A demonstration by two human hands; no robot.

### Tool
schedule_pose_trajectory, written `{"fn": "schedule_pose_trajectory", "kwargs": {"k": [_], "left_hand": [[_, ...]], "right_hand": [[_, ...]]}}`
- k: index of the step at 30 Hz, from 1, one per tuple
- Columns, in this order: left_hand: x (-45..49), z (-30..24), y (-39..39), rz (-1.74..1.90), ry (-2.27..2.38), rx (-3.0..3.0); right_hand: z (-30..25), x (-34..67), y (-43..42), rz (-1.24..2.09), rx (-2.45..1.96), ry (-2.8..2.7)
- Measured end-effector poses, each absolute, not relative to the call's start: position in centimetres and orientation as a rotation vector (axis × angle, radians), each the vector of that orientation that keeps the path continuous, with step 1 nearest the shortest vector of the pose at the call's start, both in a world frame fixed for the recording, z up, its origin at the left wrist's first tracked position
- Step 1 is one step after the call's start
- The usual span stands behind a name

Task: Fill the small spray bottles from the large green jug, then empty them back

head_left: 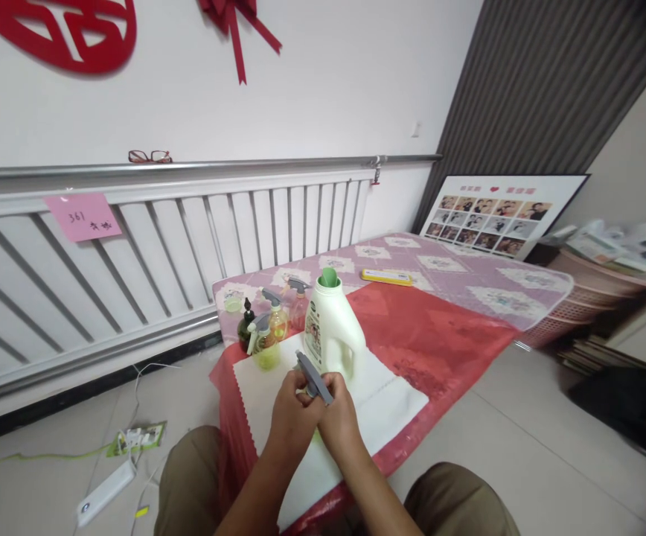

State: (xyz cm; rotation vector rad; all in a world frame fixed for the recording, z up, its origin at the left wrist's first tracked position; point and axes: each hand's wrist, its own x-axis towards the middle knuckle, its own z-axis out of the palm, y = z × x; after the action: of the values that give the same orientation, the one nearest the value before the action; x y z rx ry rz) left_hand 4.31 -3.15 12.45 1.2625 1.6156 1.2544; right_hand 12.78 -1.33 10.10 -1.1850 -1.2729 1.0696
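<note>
My left hand [292,413] and my right hand [339,417] meet over a white cloth [390,398] on the low table, fingers closed around a grey spray trigger head [310,376]. What hangs under the trigger is hidden by my hands. Just beyond stands a white detergent jug [331,335] with a green open spout [330,278]. To its left are several small spray bottles: a yellow-green one [266,344], a dark green pump bottle [245,327], an amber one [276,316] and a pinkish one [299,304].
The table carries a red cloth [446,327] and a pink patterned cover [468,272] with a yellow flat case [387,277]. A white radiator cover [161,246] runs along the wall. Cables and a power strip [105,493] lie on the floor left. Pink baskets [591,290] stand right.
</note>
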Motion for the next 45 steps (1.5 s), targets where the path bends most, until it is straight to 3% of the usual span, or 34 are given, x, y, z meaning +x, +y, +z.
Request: {"fn": "schedule_pose_trajectory", "kwargs": {"k": [14,21,36,45], "left_hand": [[1.7,11.2,-3.1,1.215,1.220,1.570],[2.2,9.8,-3.0,1.307,1.285,1.412],[3.0,10.8,-3.9,1.257,1.315,1.363],[4.5,11.8,-3.4,1.301,1.582,1.263]], "right_hand": [[8.8,16.5,-0.7,1.093,-0.907,-1.673],[9.6,16.3,-1.2,1.002,-0.937,-1.736],[8.4,13.5,-2.0,1.068,-1.086,-1.292],[8.2,12.8,-2.5,1.074,-1.084,-1.187]]}}
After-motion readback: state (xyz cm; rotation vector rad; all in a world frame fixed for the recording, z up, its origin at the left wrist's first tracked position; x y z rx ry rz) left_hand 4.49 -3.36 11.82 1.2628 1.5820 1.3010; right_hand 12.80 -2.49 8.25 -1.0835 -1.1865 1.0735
